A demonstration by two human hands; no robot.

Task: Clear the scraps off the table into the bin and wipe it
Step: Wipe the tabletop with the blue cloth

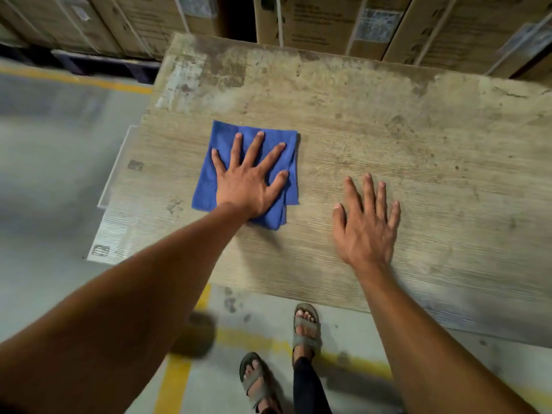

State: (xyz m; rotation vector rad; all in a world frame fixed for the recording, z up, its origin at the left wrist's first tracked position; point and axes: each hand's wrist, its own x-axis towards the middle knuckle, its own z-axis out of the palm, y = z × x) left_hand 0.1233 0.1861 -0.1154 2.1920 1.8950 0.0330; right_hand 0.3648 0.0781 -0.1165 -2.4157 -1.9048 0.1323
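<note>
- Nearest, two sandalled feet (306,330) on grey floor (59,186) with yellow lines.
- Then right hand (366,225), fingers straight, flat on bench (418,138), grasping nothing.
- Further left, left hand (248,180) spread, pressing folded blue cloth (209,180) on bench.
- Behind, cardboard boxes (322,22).

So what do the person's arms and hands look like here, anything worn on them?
Both forearms are bare up to the frame edge: no sleeves, gloves, watch or rings visible on the left hand or the right hand. Lower down, dark trousers and grey strap sandals show.
</note>
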